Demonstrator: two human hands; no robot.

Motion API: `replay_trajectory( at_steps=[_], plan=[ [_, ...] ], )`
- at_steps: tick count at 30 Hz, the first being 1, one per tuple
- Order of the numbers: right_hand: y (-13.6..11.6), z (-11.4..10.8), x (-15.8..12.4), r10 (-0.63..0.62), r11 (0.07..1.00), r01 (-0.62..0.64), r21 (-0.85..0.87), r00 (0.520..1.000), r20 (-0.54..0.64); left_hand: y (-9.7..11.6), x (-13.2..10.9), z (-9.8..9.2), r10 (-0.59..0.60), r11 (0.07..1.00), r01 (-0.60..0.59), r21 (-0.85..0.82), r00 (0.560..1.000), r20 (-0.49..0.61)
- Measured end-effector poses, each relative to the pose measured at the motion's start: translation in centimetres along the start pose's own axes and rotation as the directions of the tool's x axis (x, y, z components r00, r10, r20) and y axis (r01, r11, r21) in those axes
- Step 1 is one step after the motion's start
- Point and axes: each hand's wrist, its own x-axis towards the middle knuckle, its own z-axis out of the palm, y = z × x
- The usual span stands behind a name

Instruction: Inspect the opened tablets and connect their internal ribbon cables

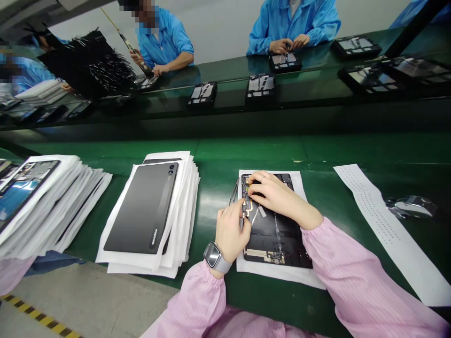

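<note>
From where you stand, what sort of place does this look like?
Probably a factory's tablet assembly line: an open tablet on a green workbench, a closed tablet on stacked paper sheets, and co-workers in blue smocks at a facing bench.

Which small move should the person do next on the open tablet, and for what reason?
Probably lift the right hand slightly to inspect the gold flex strip on the open tablet: its fingers and those of the left hand crowd that spot, hiding it.
</note>
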Motion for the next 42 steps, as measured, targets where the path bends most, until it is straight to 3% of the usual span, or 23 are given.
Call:
replay_trajectory(
  at_steps=[11, 15, 23, 42],
  plan=[
    [0.1, 0.8, 0.3, 0.029, 0.999, -0.03, -0.016, 0.998, -0.049, -0.3, -0.3, -0.9, 0.022, 0.998, -0.019, -0.054, 0.997, 0.07],
    [0.3, 1.1, 0.3, 0.028, 0.999, -0.029, -0.024, 0.999, -0.045, -0.7, -2.3, -1.5, 0.057, 0.998, -0.054, -0.039, 0.996, 0.064],
    [0.3, 1.6, 0.5, 0.022, 1.0, -0.023, -0.02, 0.999, -0.045, -0.1, -6.5, -1.1, 0.11, 0.983, -0.114, 0.143, 0.993, 0.038],
    [-0.1, 0.6, 0.4, 0.013, 1.0, -0.014, -0.013, 0.999, -0.042, 0.6, -6.4, 0.1, 0.089, 0.972, -0.088, 0.22, 0.996, 0.005]
  ],
)
